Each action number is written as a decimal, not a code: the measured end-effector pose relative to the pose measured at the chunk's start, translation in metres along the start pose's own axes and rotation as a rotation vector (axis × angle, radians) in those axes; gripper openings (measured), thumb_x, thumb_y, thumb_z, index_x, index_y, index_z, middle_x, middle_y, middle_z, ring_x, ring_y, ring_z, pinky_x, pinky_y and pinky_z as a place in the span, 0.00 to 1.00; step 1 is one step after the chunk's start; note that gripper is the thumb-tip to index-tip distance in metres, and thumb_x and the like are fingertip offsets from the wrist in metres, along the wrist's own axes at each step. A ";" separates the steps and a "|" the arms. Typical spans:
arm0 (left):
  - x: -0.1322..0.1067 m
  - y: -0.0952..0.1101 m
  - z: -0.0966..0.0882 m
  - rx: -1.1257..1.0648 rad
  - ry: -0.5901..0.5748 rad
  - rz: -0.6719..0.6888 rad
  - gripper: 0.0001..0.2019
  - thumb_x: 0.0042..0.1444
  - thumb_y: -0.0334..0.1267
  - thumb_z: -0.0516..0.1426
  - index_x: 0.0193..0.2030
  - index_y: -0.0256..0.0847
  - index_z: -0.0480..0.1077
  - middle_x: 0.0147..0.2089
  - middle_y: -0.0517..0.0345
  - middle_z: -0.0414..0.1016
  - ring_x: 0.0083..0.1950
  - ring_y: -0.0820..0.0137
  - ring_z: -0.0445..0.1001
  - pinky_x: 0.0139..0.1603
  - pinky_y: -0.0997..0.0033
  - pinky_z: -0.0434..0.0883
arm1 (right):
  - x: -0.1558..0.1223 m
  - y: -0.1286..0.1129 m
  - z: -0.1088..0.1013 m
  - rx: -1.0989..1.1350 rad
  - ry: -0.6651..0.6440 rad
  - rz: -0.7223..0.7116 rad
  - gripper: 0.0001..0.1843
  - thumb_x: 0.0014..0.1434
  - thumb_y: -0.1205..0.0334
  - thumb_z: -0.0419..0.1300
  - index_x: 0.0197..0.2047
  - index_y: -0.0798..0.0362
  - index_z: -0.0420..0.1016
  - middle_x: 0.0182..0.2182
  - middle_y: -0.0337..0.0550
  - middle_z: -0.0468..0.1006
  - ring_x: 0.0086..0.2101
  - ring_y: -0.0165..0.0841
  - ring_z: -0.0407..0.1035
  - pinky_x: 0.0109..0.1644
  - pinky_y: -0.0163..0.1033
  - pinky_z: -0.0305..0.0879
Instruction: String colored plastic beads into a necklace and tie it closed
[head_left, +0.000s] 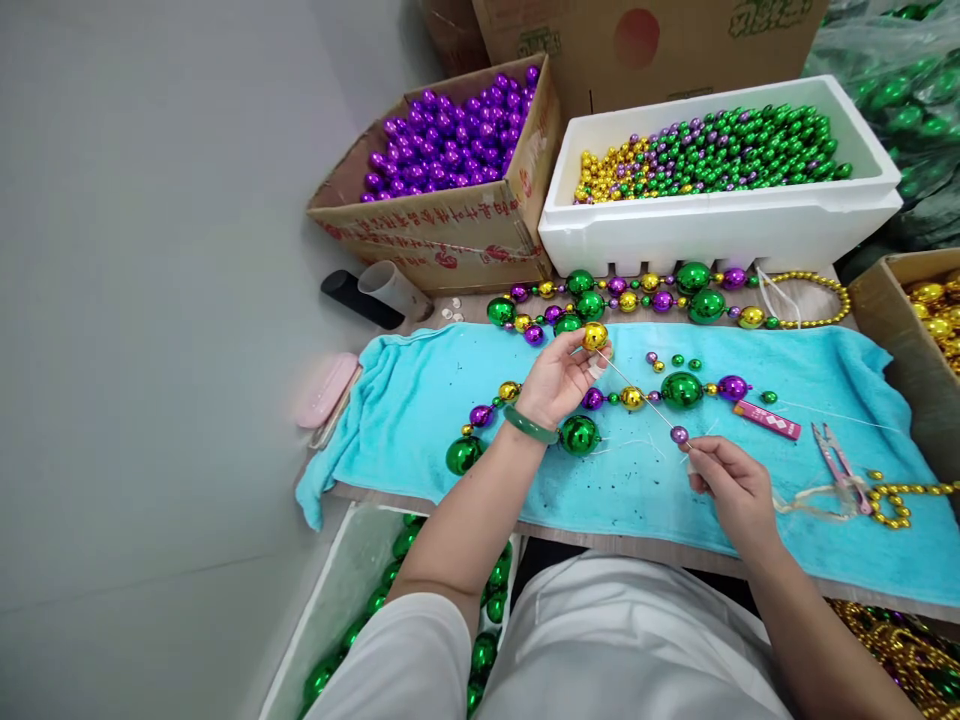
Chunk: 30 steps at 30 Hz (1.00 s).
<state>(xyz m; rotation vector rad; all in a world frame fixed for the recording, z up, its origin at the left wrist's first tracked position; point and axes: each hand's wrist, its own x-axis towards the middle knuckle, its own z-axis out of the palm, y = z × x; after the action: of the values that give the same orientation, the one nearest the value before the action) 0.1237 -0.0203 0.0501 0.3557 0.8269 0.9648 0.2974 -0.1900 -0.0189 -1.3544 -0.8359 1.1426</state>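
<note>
Two hands work over one blue towel on the counter. One big gold bead is up by the left hand, and one small purple bead is just beside the right hand. A thin line runs straight between these two beads. On the towel, four little loose beads sit in a bunch: two green, one gold, one purple. There is one pink packet and one pair of pink snips. One bead string lies on the towel, with three big green beads showing. Behind the towel lies another bead string.

The left arm hides part of the string on the towel. The box of gold beads on the right is cut off by the edge, and so is the white box of green beads down low. The purple beads in the cardboard box are too many to count. I can't tell if the thin line is thread or a needle.

The left fingers are closed on the big gold bead, holding it at their tips. The right fingers are pinched together on the low end of the thin line.
</note>
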 end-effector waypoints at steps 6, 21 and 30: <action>-0.002 -0.004 0.003 -0.022 0.018 0.010 0.06 0.53 0.29 0.57 0.38 0.32 0.72 0.33 0.53 0.77 0.38 0.70 0.77 0.39 0.75 0.74 | 0.000 -0.001 0.002 -0.008 0.021 -0.004 0.09 0.58 0.57 0.60 0.35 0.54 0.76 0.17 0.34 0.66 0.20 0.26 0.59 0.24 0.33 0.57; 0.002 -0.011 0.004 -0.063 0.028 0.013 0.09 0.54 0.30 0.58 0.42 0.33 0.72 0.34 0.54 0.76 0.39 0.72 0.76 0.40 0.75 0.74 | 0.001 -0.002 0.001 -0.024 0.029 -0.009 0.10 0.58 0.57 0.59 0.35 0.54 0.75 0.17 0.35 0.66 0.20 0.27 0.60 0.24 0.34 0.57; 0.003 -0.014 0.003 -0.060 0.033 -0.008 0.08 0.54 0.31 0.58 0.40 0.32 0.73 0.34 0.51 0.76 0.40 0.71 0.76 0.41 0.75 0.73 | 0.002 -0.001 -0.001 -0.031 0.035 -0.004 0.09 0.58 0.57 0.59 0.34 0.54 0.75 0.17 0.34 0.66 0.20 0.26 0.60 0.24 0.33 0.58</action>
<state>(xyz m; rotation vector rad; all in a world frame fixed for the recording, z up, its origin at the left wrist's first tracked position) 0.1350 -0.0252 0.0420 0.2852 0.8269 0.9881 0.2990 -0.1880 -0.0179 -1.3932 -0.8339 1.1041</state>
